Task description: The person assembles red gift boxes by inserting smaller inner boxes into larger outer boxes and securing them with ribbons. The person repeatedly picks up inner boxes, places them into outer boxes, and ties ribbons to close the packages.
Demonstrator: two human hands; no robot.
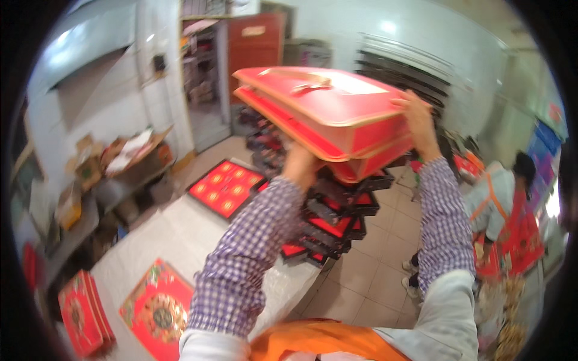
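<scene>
Raised in front of me is a large red gift box [328,114] with a gold handle on top, tilted down to the right. My left hand [299,162] holds it from underneath at the near side. My right hand [415,117] grips its right end. Both forearms wear purple checked sleeves. Under the box stands a leaning stack of black trays with red inserts [337,216]. An open black tray with red and gold compartments [226,186] lies on the white table [180,234] to the left.
A flat red decorated lid [158,310] and a stack of red boxes [81,313] lie at the lower left. Cardboard boxes crowd a bench [114,162] on the left. Another person in an orange apron [506,216] bends over at the right. The floor is tiled.
</scene>
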